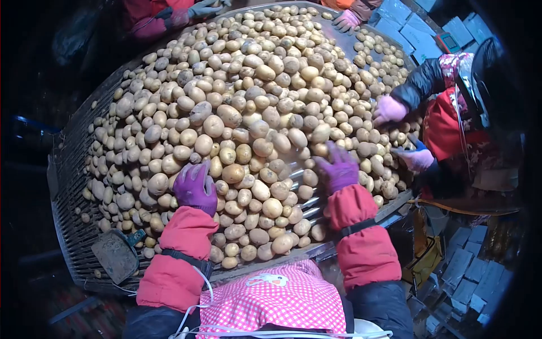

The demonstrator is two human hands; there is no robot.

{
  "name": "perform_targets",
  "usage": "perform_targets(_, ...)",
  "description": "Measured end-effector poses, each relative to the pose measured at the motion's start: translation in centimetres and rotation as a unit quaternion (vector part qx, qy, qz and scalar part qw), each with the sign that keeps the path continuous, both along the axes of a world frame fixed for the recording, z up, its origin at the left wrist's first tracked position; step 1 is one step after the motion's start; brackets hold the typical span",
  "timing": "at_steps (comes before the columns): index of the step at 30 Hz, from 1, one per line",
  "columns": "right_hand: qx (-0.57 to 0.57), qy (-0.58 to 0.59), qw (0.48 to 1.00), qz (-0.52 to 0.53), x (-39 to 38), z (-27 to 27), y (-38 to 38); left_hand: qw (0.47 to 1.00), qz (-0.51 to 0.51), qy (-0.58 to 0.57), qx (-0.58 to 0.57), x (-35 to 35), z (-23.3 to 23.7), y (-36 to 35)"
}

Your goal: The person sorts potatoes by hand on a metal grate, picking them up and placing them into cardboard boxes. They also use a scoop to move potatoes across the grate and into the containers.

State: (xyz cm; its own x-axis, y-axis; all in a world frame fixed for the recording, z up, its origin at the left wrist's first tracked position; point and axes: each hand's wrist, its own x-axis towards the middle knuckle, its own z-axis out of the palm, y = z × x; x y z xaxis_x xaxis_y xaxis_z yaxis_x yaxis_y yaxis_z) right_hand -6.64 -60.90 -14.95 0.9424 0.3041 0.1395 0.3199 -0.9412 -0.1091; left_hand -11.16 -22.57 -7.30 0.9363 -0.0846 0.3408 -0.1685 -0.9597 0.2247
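Note:
A large heap of potatoes [228, 116] covers a slatted metal table [70, 186]. My left hand [195, 187], in a purple glove, rests on the near left part of the heap, its fingers slightly bent and apart over the potatoes. No potato shows within it, though the palm side is hidden. My right hand [339, 168], also in a purple glove, lies at the near right of the heap with fingers spread, touching potatoes and a little blurred. Between the hands, beside the right one, some bare shiny slats [310, 212] show.
At the right a co-worker's pink-gloved hand [389, 110] and second hand [416, 158] reach to the potatoes. More gloved hands are at the far edge. A flat scoop-like plate [114, 257] lies at the near left. White boxes [477, 271] lie at lower right.

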Motion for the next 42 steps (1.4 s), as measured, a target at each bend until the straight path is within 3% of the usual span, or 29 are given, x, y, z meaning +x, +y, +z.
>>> perform_targets(4, -0.101, 0.088, 0.988, -0.076, 1.7, -0.3, -5.0, 1.0, 0.006, 0.012, 0.012, -0.1, 0.5, -0.1)
perform_targets(5, -0.076, 0.14, 0.979, -0.126, 1.9, -0.1, -5.3, 1.0, 0.011, 0.014, 0.014, 0.0, 0.5, 0.0)
perform_targets(7, -0.102, 0.087, 0.969, -0.207, 1.6, 4.6, -2.4, 1.0, 0.015, 0.021, 0.003, 0.0, -0.3, 0.2)
perform_targets(11, 0.094, 0.093, 0.971, -0.2, 5.2, 6.3, 0.8, 0.999, 0.022, 0.025, 0.017, 0.1, 0.9, -0.9)
perform_targets(13, 0.051, 0.186, 0.958, -0.213, 8.0, 7.0, 3.0, 1.0, 0.015, 0.012, 0.016, 0.3, 0.7, -0.5)
perform_targets(16, 0.199, 0.189, 0.955, -0.115, 11.1, 1.2, -0.8, 1.0, 0.012, 0.001, 0.021, 0.6, 0.5, 0.2)
perform_targets(17, 0.283, 0.141, 0.945, -0.08, 11.9, -2.0, -2.7, 1.0, 0.011, 0.0, 0.022, 0.6, 0.3, 0.2)
perform_targets(19, 0.364, 0.201, 0.871, -0.262, 9.6, 3.5, -2.4, 1.0, 0.005, 0.003, 0.02, 0.4, -0.2, 0.0)
perform_targets(20, 0.371, 0.142, 0.859, -0.323, 9.0, 1.8, -4.0, 1.0, 0.004, 0.004, 0.019, 0.4, -0.3, 0.0)
perform_targets(21, 0.23, 0.061, 0.961, -0.143, 7.0, 0.7, -7.8, 1.0, 0.003, 0.004, 0.012, 0.3, -0.2, 0.2)
perform_targets(22, 0.076, -0.082, 0.994, 0.018, 5.0, -0.5, -11.7, 1.0, 0.0, 0.005, 0.005, 0.4, -0.2, 0.4)
perform_targets(23, 0.065, -0.113, 0.991, 0.038, 1.7, 0.7, -13.3, 1.0, -0.005, 0.005, -0.004, 0.7, 0.3, -0.1)
perform_targets(24, 0.247, 0.083, 0.964, -0.046, -2.0, 2.3, -14.8, 1.0, -0.002, 0.0, 0.001, 0.6, 0.8, -0.4)
perform_targets(25, 0.407, 0.216, 0.869, -0.179, -5.6, 4.3, -16.0, 1.0, -0.002, 0.0, 0.0, 0.7, 0.8, -0.7)
perform_targets(27, 0.579, 0.337, 0.705, -0.233, -12.6, 8.2, -16.2, 1.0, 0.002, 0.0, -0.002, 0.6, 0.5, -0.5)
perform_targets(29, 0.427, 0.471, 0.686, -0.354, -16.0, 11.0, -16.2, 1.0, 0.009, 0.002, -0.001, 0.5, -0.1, -0.4)
perform_targets(30, 0.311, 0.43, 0.747, -0.399, -16.0, 12.1, -14.4, 1.0, 0.012, 0.002, 0.004, 0.4, -0.2, -0.5)
perform_targets(33, 0.346, 0.274, 0.855, -0.273, -12.1, 10.4, -11.4, 1.0, 0.005, -0.008, 0.018, 0.3, -0.5, -0.6)
perform_targets(34, 0.288, 0.213, 0.905, -0.23, -9.5, 9.2, -9.1, 1.0, 0.001, -0.013, 0.025, 0.3, -0.7, -0.5)
perform_targets(35, 0.286, 0.108, 0.943, -0.13, -7.0, 5.9, -7.7, 0.999, -0.003, -0.018, 0.032, 0.3, -0.8, -0.3)
perform_targets(36, 0.215, 0.022, 0.976, -0.015, -4.0, 3.9, -6.3, 0.999, -0.006, -0.02, 0.035, 0.3, -0.7, -0.1)
perform_targets(37, 0.15, 0.028, 0.988, 0.009, -1.1, 3.4, -4.1, 0.999, -0.008, -0.022, 0.037, 0.3, -0.7, 0.0)
perform_targets(39, 0.028, 0.151, 0.987, -0.048, 2.1, 3.6, -0.1, 0.999, -0.009, -0.025, 0.041, 0.4, -0.7, 0.0)
perform_targets(42, -0.019, 0.252, 0.963, -0.094, 4.1, 4.4, 1.2, 1.0, -0.005, -0.006, 0.021, 0.6, 0.1, -0.3)
